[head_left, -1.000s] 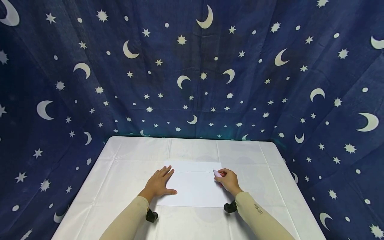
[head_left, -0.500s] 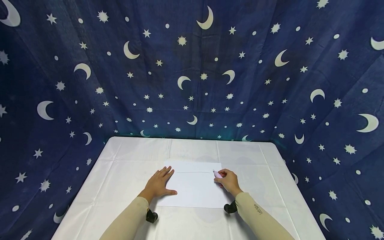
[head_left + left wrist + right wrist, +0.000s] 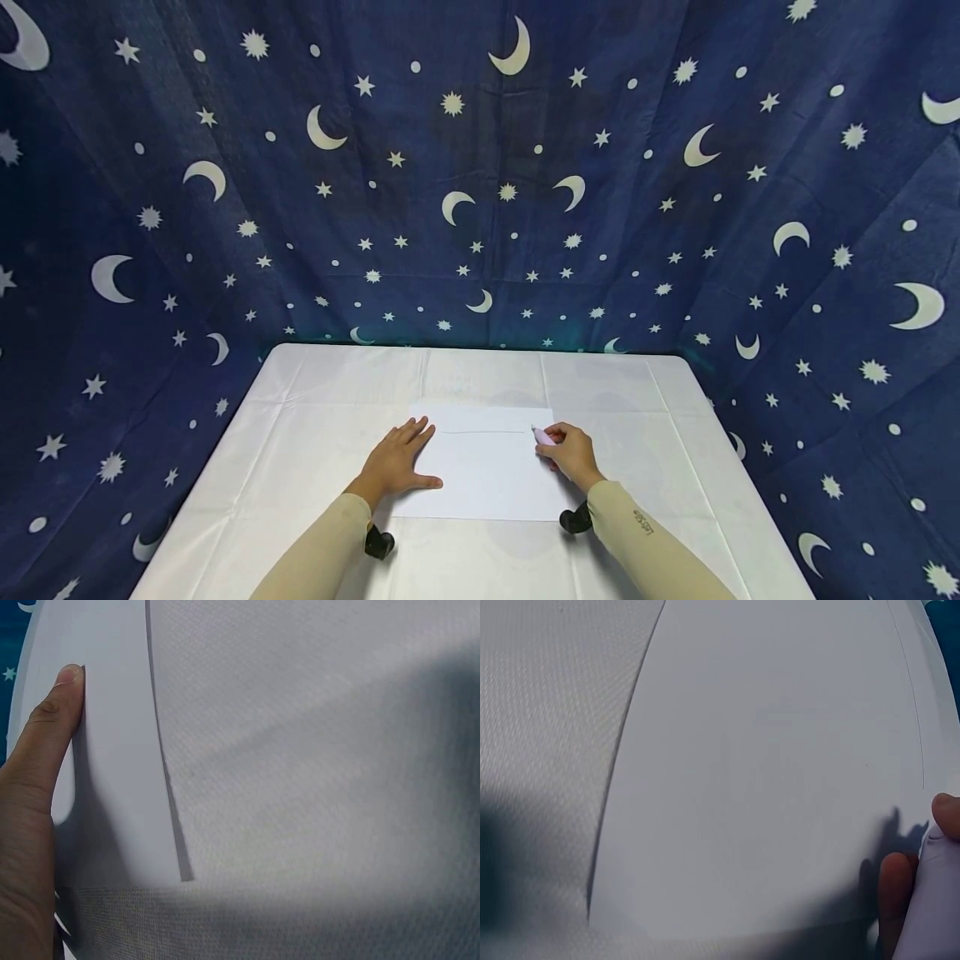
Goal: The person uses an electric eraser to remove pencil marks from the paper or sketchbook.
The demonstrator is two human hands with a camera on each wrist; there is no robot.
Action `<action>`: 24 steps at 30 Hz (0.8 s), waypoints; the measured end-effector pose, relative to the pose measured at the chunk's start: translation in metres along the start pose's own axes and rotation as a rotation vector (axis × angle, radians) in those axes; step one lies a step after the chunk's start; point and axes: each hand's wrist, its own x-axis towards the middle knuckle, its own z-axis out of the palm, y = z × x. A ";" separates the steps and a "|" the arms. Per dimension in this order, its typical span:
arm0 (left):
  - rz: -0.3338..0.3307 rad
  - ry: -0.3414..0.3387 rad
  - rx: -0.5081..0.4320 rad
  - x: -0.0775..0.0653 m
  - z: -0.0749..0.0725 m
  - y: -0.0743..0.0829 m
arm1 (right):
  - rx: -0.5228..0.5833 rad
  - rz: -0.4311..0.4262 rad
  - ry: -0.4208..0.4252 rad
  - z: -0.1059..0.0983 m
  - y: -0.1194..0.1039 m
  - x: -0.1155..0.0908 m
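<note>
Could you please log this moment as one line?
left hand: rests on paper; right hand: holds lilac pen; drawn line: across paper's far part

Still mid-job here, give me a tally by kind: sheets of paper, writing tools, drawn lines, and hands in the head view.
Paper sheet: 1
Lilac pen: 1
Drawn line: 1
Hands: 2 (left hand, right hand)
Total: 5

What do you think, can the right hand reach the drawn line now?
Probably yes: the right hand holds a pen close to the drawn line, with nothing visible between them.
</note>
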 end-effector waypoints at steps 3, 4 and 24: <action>-0.005 -0.004 -0.003 0.000 0.002 -0.001 | -0.005 -0.001 -0.005 0.000 0.000 0.000; -0.009 -0.009 -0.003 0.000 0.002 -0.001 | -0.010 -0.002 -0.006 0.000 0.001 0.000; -0.028 -0.025 0.035 0.004 0.006 -0.004 | -0.200 -0.098 0.050 -0.001 -0.002 0.002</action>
